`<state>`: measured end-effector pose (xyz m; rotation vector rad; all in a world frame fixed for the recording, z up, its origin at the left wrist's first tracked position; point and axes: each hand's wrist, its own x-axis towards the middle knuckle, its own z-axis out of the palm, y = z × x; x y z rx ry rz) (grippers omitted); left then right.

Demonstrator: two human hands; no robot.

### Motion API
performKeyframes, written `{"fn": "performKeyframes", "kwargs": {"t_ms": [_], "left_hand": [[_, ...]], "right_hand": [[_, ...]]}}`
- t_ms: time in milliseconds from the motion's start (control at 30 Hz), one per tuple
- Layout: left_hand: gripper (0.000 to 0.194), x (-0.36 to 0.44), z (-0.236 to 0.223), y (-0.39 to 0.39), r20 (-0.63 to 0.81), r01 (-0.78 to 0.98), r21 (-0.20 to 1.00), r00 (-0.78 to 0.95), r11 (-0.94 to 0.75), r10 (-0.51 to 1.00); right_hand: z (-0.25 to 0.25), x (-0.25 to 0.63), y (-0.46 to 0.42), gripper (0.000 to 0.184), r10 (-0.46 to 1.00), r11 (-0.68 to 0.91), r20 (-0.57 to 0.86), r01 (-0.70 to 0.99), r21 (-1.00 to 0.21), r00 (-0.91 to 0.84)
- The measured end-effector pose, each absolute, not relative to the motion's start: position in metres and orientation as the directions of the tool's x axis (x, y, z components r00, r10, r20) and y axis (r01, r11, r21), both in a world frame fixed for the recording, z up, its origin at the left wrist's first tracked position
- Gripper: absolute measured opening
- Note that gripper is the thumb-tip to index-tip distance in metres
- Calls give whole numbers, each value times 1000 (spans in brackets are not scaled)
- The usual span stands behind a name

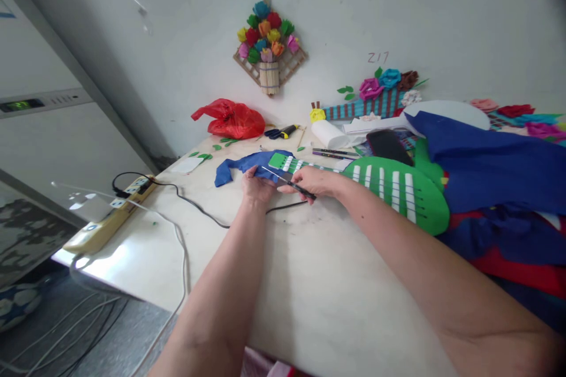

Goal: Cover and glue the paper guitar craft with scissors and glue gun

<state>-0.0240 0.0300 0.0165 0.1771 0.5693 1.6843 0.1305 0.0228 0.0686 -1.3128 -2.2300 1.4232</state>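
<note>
Scissors [304, 191] gripped in R hand [313, 181], blades pointing L over the blue cloth piece [230, 171]; L hand [259, 189] prob. pinching that cloth nr its lower side, fingers partly hidden. Can't tell if the blades are apart. Cloth lies toward the back edge of the table [318, 288], btwn the power strip [98, 230] at the L edge and the body of the green guitar shape [431, 206] to the R.

Step looks like snipping the cloth. To do it well: pull it taut w/ L, thumb & fingertips off the blade line, b/c the tips point close to them. Ease the cloth L, clear of the guitar's neck, which seems to overlap it, so nothing there gets nicked. Nudge the black cord [198, 207] toward the front edge too; it runs nr both hands. Short, smooth snips.
</note>
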Motion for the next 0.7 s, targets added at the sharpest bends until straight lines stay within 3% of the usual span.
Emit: {"fn": "performKeyframes", "kwargs": {"t_ms": [700], "left_hand": [[29, -29, 10, 34, -127, -892, 433, -206, -133, 970]], "right_hand": [[63, 130, 26, 45, 767, 297, -176, 584, -756, -617]]}}
